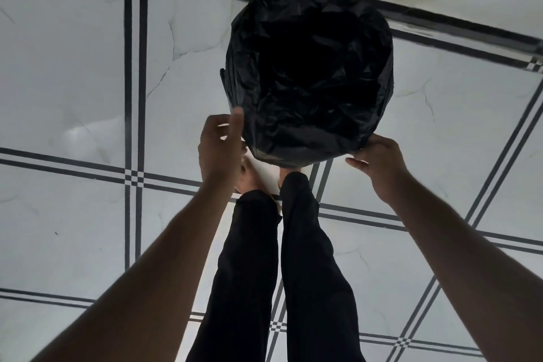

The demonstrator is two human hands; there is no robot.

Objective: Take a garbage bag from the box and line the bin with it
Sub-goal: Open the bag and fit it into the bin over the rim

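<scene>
— Head view, straight down: what's on the floor?

— A round bin (266, 167) with a black garbage bag (311, 76) already spread over its mouth, the plastic crumpled and sagging into the dark middle. Only a pale sliver of the bin's side shows, under the near edge of the bag.

— And the hands?

— Both at the near rim. The left hand (220, 147) is at the bag's lower left edge, thumb up against the plastic; the fingers are tucked behind the hand, so I cannot tell whether they actually grip the bag or only press on it. The right hand (379, 161) is at the lower right edge, fingers curled onto the fold of the bag where it turns over the rim — it looks like a grasp of the plastic.

— Anything else?

— The person's legs in black trousers (296, 258) stand just behind the bin, bare feet partly hidden. The floor (73, 82) is pale marbled tile with dark double lines crossing it.
</scene>
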